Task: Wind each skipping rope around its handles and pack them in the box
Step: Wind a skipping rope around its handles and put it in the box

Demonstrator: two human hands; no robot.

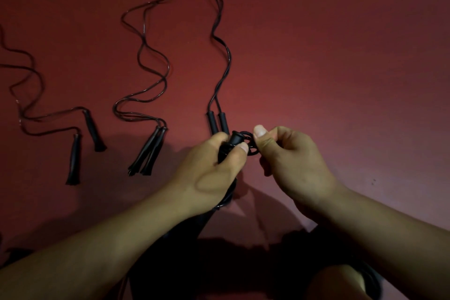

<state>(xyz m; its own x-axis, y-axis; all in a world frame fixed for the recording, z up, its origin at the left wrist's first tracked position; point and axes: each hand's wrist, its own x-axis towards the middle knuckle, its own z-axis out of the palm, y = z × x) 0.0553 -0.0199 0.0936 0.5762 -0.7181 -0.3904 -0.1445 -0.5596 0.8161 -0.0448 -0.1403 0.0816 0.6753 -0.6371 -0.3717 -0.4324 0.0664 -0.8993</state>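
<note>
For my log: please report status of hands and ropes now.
Left hand grips handles; right hand pinches rope coil. Three ropes unwound. Box unseen.

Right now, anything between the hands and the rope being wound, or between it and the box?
Nothing sits between: the left hand already grips the handles, and the right hand pinches the rope coil at their top. No box is in view, so the path to it cannot be judged.
</note>
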